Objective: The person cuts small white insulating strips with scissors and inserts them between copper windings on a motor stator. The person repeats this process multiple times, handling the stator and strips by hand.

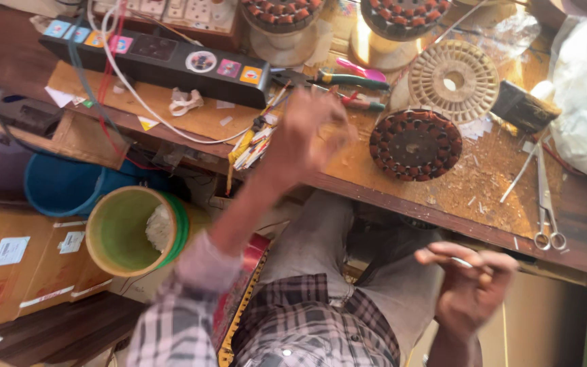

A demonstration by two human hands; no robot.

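Pale thin strip (461,262) clamped in right hand (473,289) grip; left hand (307,132) blurred, state unclear

Green bucket (127,231), scissors (547,204), pliers (348,80), possibly brush (524,105) on bench.

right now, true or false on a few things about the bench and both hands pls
1. A round wound motor stator lies flat on the wooden bench. True.
2. The left hand rests on the stator. False: it is raised over the bench edge, left of the stator and apart from it, blurred.
3. The right hand pinches a thin pale sliver below the bench edge. True.
4. Scissors lie near the bench's right end. True.
5. The green bucket stands on the bench. False: it sits lower, beside a blue tub and cardboard boxes.
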